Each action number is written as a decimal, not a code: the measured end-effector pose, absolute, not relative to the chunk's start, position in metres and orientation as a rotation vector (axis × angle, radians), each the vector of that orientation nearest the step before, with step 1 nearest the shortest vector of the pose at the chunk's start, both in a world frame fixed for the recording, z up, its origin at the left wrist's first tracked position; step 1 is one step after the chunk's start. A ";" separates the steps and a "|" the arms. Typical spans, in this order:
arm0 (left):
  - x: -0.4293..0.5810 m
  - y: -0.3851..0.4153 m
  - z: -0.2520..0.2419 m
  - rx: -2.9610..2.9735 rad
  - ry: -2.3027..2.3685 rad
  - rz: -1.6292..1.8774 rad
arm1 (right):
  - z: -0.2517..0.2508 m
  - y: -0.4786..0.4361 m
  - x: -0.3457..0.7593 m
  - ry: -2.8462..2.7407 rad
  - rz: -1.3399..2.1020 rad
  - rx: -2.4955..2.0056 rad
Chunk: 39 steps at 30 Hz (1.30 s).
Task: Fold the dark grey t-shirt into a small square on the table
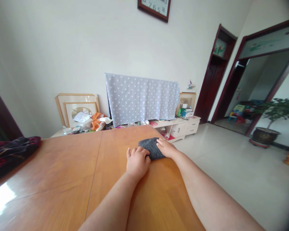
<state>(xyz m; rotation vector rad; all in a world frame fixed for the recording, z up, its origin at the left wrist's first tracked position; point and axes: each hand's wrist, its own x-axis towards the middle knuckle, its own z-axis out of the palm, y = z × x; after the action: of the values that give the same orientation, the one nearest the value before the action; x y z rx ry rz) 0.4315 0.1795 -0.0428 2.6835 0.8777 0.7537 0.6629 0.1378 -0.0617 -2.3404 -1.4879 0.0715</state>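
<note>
A dark grey folded cloth (pixel 152 148) lies flat on the orange-brown wooden table (pixel 115 179), close to its right edge. At the cloth's left side is my left hand (pixel 137 160), its fingers curled at the cloth's edge and the thumb apart; whether it pinches any fabric is hidden. My right hand (pixel 166 147) rests on the cloth's right side with the fingers spread over it.
A dark garment with red parts (pixel 12 154) lies at the table's left. Beyond the table, a low white cabinet (pixel 192 125) carries boxes and a polka-dot cloth (pixel 142 99). A potted plant (pixel 265 136) stands on the floor at right.
</note>
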 end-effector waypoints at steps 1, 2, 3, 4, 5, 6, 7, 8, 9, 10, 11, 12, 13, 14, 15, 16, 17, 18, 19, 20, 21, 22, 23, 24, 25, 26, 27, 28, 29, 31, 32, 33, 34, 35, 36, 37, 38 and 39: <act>0.432 0.179 -0.043 2.689 0.884 0.736 | -0.062 0.137 0.665 -1.482 0.093 -2.348; 0.432 0.180 -0.043 2.690 0.894 0.726 | -0.063 0.135 0.667 -1.475 0.113 -2.355; 0.432 0.180 -0.043 2.689 0.903 0.721 | -0.063 0.134 0.668 -1.465 0.131 -2.363; 0.431 0.181 -0.043 2.690 0.907 0.719 | -0.063 0.132 0.669 -1.453 0.146 -2.374; 0.431 0.181 -0.043 2.690 0.907 0.716 | -0.062 0.130 0.670 -1.439 0.158 -2.386; 0.431 0.181 -0.043 2.690 0.904 0.714 | -0.061 0.129 0.670 -1.423 0.166 -2.399; 0.431 0.181 -0.043 2.690 0.900 0.711 | -0.060 0.127 0.669 -1.403 0.169 -2.414; 0.431 0.181 -0.043 2.689 0.899 0.707 | -0.058 0.127 0.667 -1.387 0.156 -2.427; 0.431 0.181 -0.043 2.688 0.899 0.704 | -0.056 0.126 0.664 -1.381 0.117 -2.434; 0.431 0.181 -0.043 2.688 0.899 0.703 | -0.053 0.127 0.661 -1.392 0.054 -2.430; 0.431 0.181 -0.044 2.688 0.900 0.705 | -0.050 0.129 0.656 -1.426 -0.022 -2.410; 0.432 0.181 -0.044 2.688 0.901 0.708 | -0.047 0.131 0.651 -1.485 -0.098 -2.374; 0.432 0.181 -0.045 2.688 0.902 0.713 | -0.045 0.134 0.646 -1.561 -0.152 -2.335; 0.432 0.181 -0.045 2.687 0.905 0.715 | -0.044 0.137 0.641 -1.638 -0.172 -2.305; 0.433 0.182 -0.046 2.685 0.908 0.714 | -0.043 0.140 0.636 -1.703 -0.156 -2.290; 0.433 0.182 -0.046 2.681 0.912 0.710 | -0.043 0.142 0.633 -1.751 -0.122 -2.292; 0.433 0.182 -0.046 2.677 0.916 0.704 | -0.043 0.144 0.630 -1.777 -0.086 -2.306; 0.433 0.182 -0.046 2.673 0.919 0.697 | -0.044 0.146 0.628 -1.786 -0.056 -2.324; 0.433 0.182 -0.046 2.669 0.922 0.692 | -0.044 0.146 0.627 -1.785 -0.038 -2.338; 0.433 0.182 -0.046 2.665 0.924 0.689 | -0.044 0.146 0.626 -1.780 -0.036 -2.345; 0.433 0.182 -0.046 2.662 0.926 0.688 | -0.043 0.145 0.624 -1.776 -0.041 -2.348; 0.433 0.181 -0.046 2.660 0.928 0.689 | -0.042 0.144 0.622 -1.776 -0.050 -2.345; 0.433 0.181 -0.046 2.658 0.929 0.691 | -0.041 0.142 0.620 -1.785 -0.054 -2.338; 0.433 0.181 -0.046 2.656 0.929 0.694 | -0.039 0.142 0.617 -1.804 -0.045 -2.327; 0.433 0.181 -0.046 2.654 0.927 0.699 | -0.038 0.141 0.614 -1.831 -0.022 -2.313; 0.433 0.181 -0.046 2.650 0.923 0.705 | -0.037 0.141 0.611 -1.864 0.013 -2.297; 0.433 0.181 -0.046 2.646 0.917 0.711 | -0.036 0.141 0.609 -1.888 0.056 -2.284; 0.433 0.182 -0.046 2.642 0.911 0.718 | -0.035 0.142 0.607 -1.892 0.091 -2.277; 0.433 0.182 -0.047 2.639 0.908 0.722 | -0.035 0.142 0.607 -1.866 0.101 -2.277; 0.433 0.183 -0.048 2.631 0.914 0.728 | -0.035 0.143 0.611 -1.761 0.045 -2.281; 0.433 0.184 -0.048 2.623 0.920 0.728 | -0.035 0.142 0.615 -1.701 0.000 -2.288; 0.434 0.184 -0.049 2.613 0.925 0.727 | -0.036 0.141 0.620 -1.647 -0.041 -2.298; 0.434 0.185 -0.049 2.603 0.928 0.728 | -0.038 0.140 0.625 -1.610 -0.066 -2.312; 0.434 0.185 -0.050 2.594 0.927 0.729 | -0.040 0.139 0.630 -1.588 -0.070 -2.329; 0.434 0.185 -0.050 2.587 0.925 0.731 | -0.043 0.138 0.635 -1.574 -0.058 -2.347; 0.434 0.186 -0.051 2.582 0.923 0.733 | -0.046 0.137 0.639 -1.561 -0.039 -2.363; 0.434 0.186 -0.051 2.577 0.919 0.734 | -0.049 0.137 0.642 -1.554 -0.021 -2.371; 0.434 0.187 -0.051 2.571 0.912 0.736 | -0.051 0.137 0.644 -1.549 -0.006 -2.370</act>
<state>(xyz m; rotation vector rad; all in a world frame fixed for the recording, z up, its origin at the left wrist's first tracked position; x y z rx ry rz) 0.4335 0.1868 -0.0505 2.5706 0.9121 0.7360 0.6441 0.1367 -0.0509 -2.3697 -1.5494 -0.0057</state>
